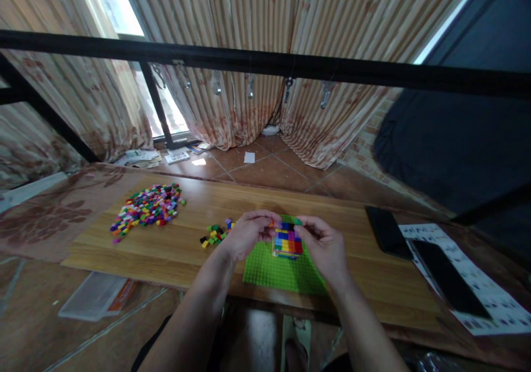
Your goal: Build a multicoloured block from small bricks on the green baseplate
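A small multicoloured brick block [287, 243] stands on a bright green baseplate [276, 272] on the wooden board. My left hand [248, 232] is at the block's upper left, fingers curled and pinched over its top edge. My right hand [324, 245] is at its upper right, fingers likewise pinched at the top row. Both hands touch the top of the block; a small brick seems to be between the fingertips, too small to name. A small heap of loose bricks [215, 235] lies just left of my left hand.
A large pile of coloured bricks [146, 208] lies at the board's far left. Two black phones [386, 231] [449, 278] lie at the right, one on a printed sheet [493, 305]. A black bar [265, 62] crosses overhead before curtains. A plastic box [93, 303] sits on the floor.
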`<state>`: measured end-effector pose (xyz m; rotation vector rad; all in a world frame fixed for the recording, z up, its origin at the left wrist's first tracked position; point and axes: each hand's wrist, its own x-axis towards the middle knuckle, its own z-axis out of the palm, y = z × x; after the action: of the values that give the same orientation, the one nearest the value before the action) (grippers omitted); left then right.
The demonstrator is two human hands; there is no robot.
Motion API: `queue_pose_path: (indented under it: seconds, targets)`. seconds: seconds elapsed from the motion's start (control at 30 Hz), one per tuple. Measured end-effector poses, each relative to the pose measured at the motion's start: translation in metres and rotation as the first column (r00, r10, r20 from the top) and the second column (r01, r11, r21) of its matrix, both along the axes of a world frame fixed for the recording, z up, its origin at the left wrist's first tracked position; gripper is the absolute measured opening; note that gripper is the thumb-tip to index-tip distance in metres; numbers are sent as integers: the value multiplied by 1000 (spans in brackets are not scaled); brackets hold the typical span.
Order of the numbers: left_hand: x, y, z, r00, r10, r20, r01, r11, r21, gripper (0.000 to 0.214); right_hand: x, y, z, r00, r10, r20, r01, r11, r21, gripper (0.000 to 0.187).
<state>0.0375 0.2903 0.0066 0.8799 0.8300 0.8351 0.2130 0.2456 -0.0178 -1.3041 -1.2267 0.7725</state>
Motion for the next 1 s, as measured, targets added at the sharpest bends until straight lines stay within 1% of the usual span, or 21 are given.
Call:
queue_pose_path:
  seconds: [0.13,0.27,0.37,0.47,0.57,0.67,0.77,0.9,1.0]
  targets:
    - [0,2,-2,995,69,-73,-67,997,22,12,1,2,-2,999,-22,25,23,999,-24,17]
    - [2,5,-10,972,133,-195,-111,987,116,19,2,4,-5,996,-28,83,32,999,-43,15]
    - [4,6,-17,957,116,-266,-66,980,190,24,4,5,-7,992,-23,125,29,999,-45,15]
    - [6,7,-21,933,104,-343,-18,969,245,27,4,5,-7,974,-15,226,26,999,-45,14]
    - [8,8,-25,895,125,-429,7,956,294,27,2,4,-4,934,4,357,5,1000,-25,13]
    - [9,10,-28,870,161,-466,15,936,352,25,0,3,-3,891,-37,452,29,999,24,12]
    - [11,11,-32,859,180,-479,30,916,399,24,0,3,-4,863,-82,498,72,997,39,13]
    - [16,11,-33,842,184,-508,67,898,436,27,1,3,-5,851,-81,519,78,997,28,14]
    - [19,9,-33,824,198,-531,65,898,435,29,1,2,-5,837,-86,540,80,996,35,15]
